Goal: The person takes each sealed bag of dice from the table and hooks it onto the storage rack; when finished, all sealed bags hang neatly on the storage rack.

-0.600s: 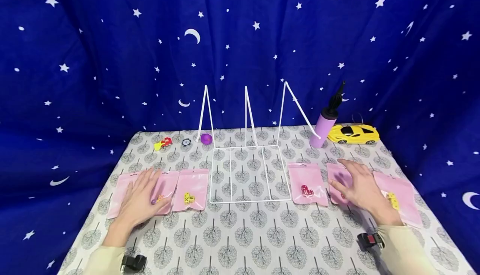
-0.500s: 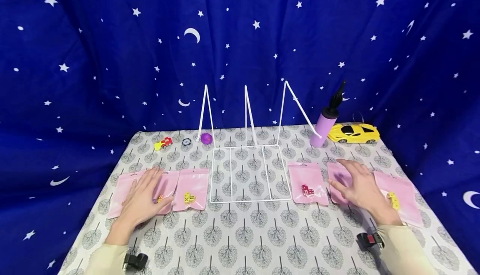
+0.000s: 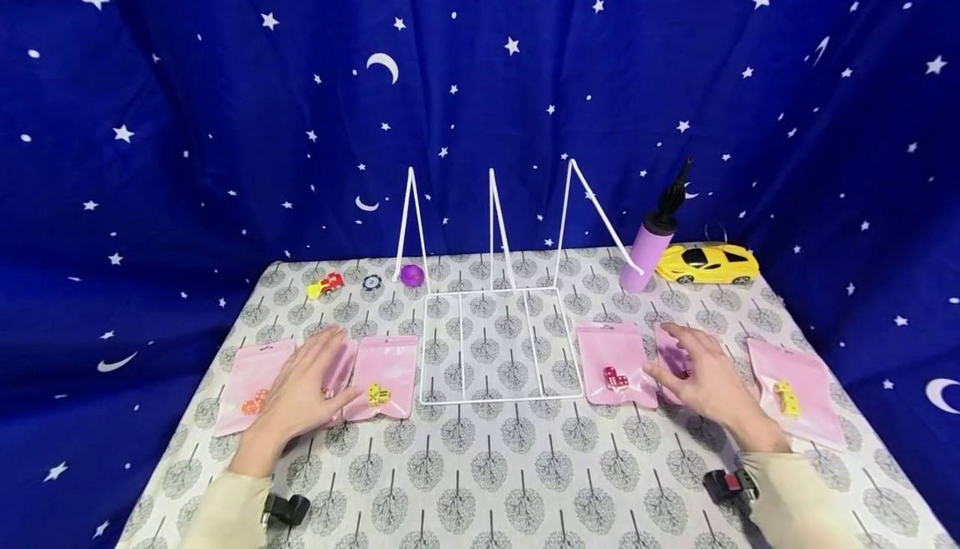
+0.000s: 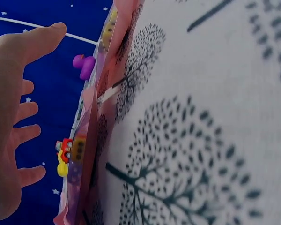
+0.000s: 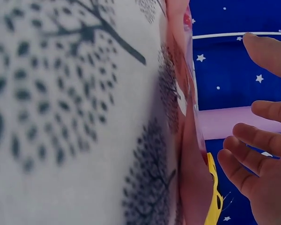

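My left hand [image 3: 303,386] hovers with spread, relaxed fingers over the middle of three pink zip bags on the left, hiding much of that bag [image 3: 347,359]. Beside it lie a bag [image 3: 243,374] with orange dice [image 3: 255,401] and another [image 3: 396,361] with yellow dice [image 3: 378,395]. My right hand [image 3: 708,382], fingers loosely bent and holding nothing, is over the middle right bag [image 3: 666,345]. To its left is a bag [image 3: 597,345] with red dice [image 3: 616,378]; to its right, a bag [image 3: 810,378] with yellow dice [image 3: 787,399]. Both wrist views show the palms bare.
A white wire rack [image 3: 501,401] stands between the bag groups. Behind are a red and yellow toy vehicle [image 3: 326,285], a small round dark-rimmed piece [image 3: 372,282], a purple toy duck [image 4: 85,65], a purple hand pump [image 3: 647,257] and a yellow toy car [image 3: 708,266].
My left hand has shifted right, uncovering the orange dice in the outer left bag. My right hand has moved slightly left. The bags and rack stay in place.
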The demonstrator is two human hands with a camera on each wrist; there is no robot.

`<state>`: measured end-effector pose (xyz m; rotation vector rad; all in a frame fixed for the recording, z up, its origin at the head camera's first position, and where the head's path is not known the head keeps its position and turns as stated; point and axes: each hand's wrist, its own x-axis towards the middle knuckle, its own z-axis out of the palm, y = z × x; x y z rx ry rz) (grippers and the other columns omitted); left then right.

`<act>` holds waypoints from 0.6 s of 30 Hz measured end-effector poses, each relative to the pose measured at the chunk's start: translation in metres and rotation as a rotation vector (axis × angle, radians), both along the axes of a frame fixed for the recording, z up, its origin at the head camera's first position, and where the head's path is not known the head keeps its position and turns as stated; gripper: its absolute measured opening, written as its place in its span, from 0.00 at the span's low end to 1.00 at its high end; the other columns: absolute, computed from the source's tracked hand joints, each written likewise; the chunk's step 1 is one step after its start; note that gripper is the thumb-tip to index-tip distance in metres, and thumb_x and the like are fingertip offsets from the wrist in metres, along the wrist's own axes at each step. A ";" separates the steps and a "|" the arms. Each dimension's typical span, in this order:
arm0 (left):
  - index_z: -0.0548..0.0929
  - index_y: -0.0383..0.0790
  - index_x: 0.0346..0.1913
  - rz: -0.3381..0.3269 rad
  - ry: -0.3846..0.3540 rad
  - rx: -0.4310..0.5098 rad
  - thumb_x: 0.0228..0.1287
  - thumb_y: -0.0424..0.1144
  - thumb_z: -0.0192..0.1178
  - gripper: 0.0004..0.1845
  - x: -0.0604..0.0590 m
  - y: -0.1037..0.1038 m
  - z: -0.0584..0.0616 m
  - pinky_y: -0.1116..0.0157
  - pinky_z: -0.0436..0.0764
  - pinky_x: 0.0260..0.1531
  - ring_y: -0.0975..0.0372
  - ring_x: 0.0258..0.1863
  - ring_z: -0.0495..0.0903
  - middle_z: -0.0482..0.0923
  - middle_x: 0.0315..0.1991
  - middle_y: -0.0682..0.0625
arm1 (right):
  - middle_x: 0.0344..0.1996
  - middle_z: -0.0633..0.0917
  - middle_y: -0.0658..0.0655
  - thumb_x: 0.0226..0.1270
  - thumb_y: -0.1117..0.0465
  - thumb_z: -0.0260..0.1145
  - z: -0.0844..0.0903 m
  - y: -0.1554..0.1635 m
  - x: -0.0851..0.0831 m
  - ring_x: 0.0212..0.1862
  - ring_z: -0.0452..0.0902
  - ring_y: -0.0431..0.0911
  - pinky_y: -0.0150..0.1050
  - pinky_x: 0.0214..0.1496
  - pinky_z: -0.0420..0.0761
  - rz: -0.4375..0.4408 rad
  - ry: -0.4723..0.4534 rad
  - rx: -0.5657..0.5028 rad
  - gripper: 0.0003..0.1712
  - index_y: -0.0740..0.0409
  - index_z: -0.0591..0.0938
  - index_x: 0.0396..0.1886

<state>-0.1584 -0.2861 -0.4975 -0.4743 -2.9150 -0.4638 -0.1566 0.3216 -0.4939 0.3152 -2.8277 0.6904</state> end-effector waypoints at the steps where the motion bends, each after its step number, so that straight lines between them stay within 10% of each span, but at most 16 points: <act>1: 0.48 0.54 0.78 -0.002 -0.003 0.001 0.55 0.70 0.60 0.54 -0.001 0.001 0.000 0.37 0.53 0.70 0.45 0.75 0.51 0.44 0.79 0.50 | 0.60 0.73 0.73 0.58 0.43 0.71 0.000 -0.001 0.000 0.51 0.75 0.68 0.74 0.47 0.71 0.001 -0.004 -0.002 0.45 0.60 0.67 0.69; 18: 0.50 0.48 0.78 -0.096 -0.020 0.015 0.54 0.68 0.63 0.55 -0.012 0.027 -0.003 0.36 0.55 0.69 0.44 0.75 0.52 0.46 0.79 0.48 | 0.61 0.71 0.75 0.58 0.39 0.70 -0.006 -0.013 0.000 0.58 0.69 0.71 0.72 0.57 0.69 0.000 -0.082 -0.010 0.52 0.68 0.63 0.70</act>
